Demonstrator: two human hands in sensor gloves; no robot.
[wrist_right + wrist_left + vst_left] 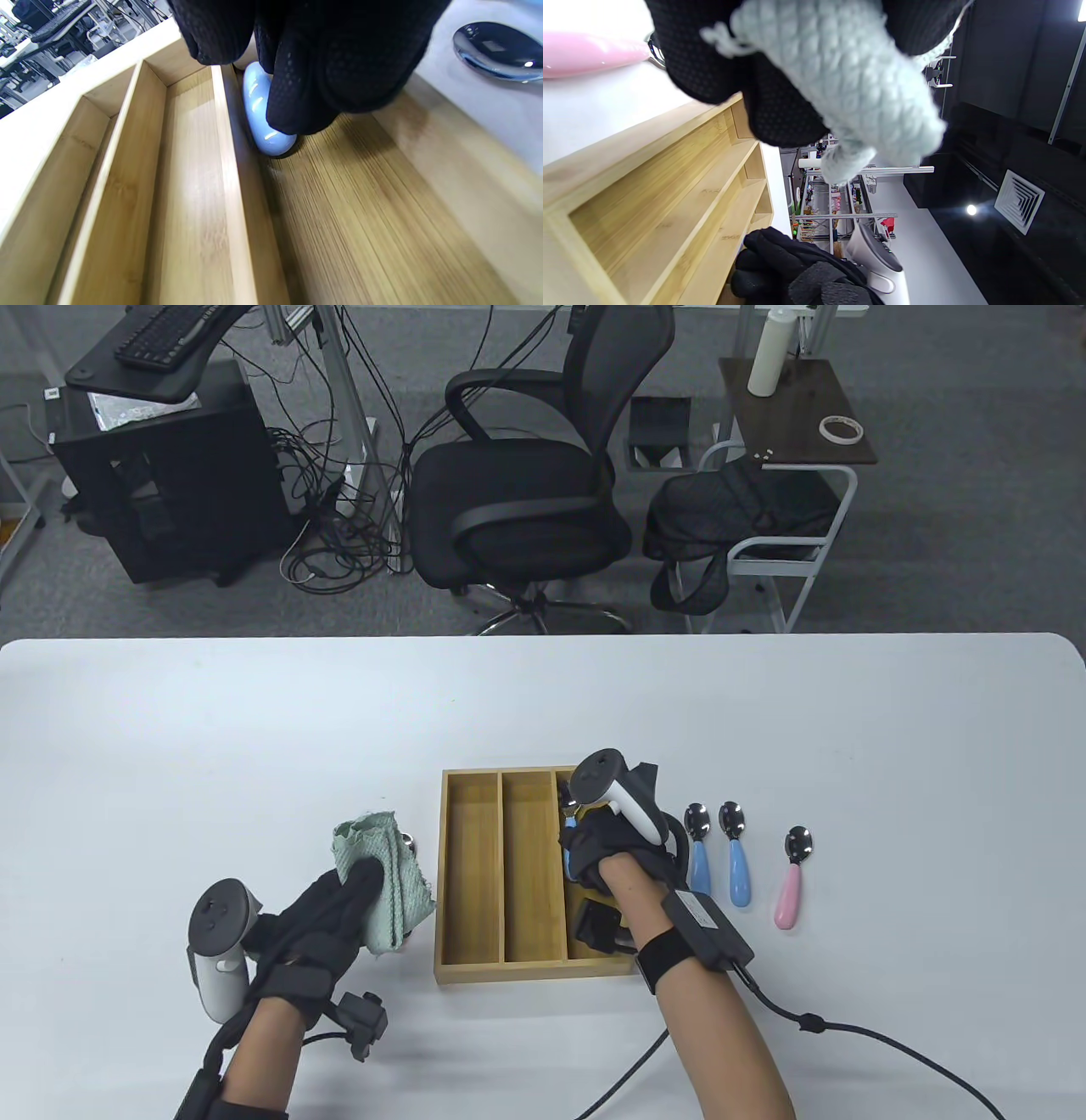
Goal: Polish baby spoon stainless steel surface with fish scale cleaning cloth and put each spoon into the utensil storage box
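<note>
Table view – tabletop (254,729): white, fills the lower half of the frame.
Table view – utensil storage box (472,874): bamboo, three long compartments, lower centre of frame; the two left compartments show bare wood.
Table view – right hand (612,848): over the rightmost compartment, fingers curled downward into it; a blue handle shows under them.
Table view – left hand (327,912): lower left, just left of the box, grips the green fish scale cleaning cloth (382,869), which stands bunched above the fingers; a bit of metal shows at the cloth's right edge.
Table view – loose spoons: two blue-handled spoons (699,848) (736,857) side by side just right of the box, bowls toward the top of frame; a pink-handled spoon (793,878) further right, apart from them.
Left wrist view – cloth (840,84): upper centre, wrapped by the gloved fingers (780,110).
Left wrist view – pink handle (589,53): upper left, lying on the tabletop; box wall (628,140) below it; the right hand (797,271) at bottom centre.
Right wrist view – blue spoon (261,123): handle lies on the floor of the rightmost compartment against the divider (231,169); fingers (305,84) pinch it from above.
Right wrist view – steel spoon bowl (496,51): upper right, on the tabletop outside the box.
</note>
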